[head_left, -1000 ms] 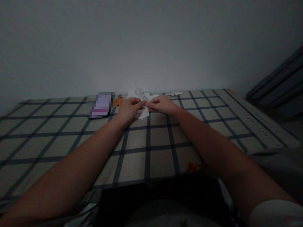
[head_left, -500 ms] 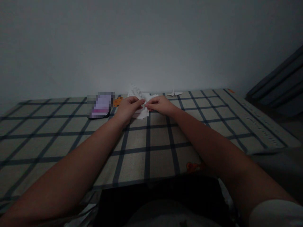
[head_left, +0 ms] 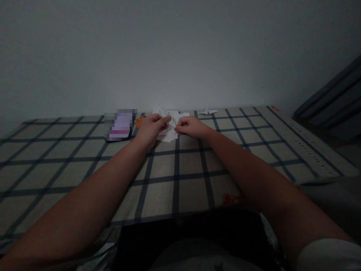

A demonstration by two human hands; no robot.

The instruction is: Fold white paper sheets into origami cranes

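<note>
Thin white paper [head_left: 169,137], in several loose, creased pieces, lies between my hands on the checked cloth. My left hand [head_left: 152,127] is closed at the left side of the paper, its thumb stretched toward the middle with a piece of paper at the fingertips. From the right, my right hand [head_left: 191,127] pinches the edge of the same paper between thumb and curled fingers. A small gap separates the two sets of fingertips. The dim light hides the exact folds. Behind my right hand stands a folded paper crane [head_left: 208,111].
A phone [head_left: 122,126] with a lit, blurred screen leans at the left. The table is covered by a checked cloth [head_left: 166,188] with orange printed figures [head_left: 139,121]. A pale wall [head_left: 180,56] rises behind it, and a dark curtain [head_left: 335,98] hangs at the right.
My fingertips have moved slightly apart. The upright printed piece of paper behind my left hand has come down lower. The phone and paper crane stay in place.
</note>
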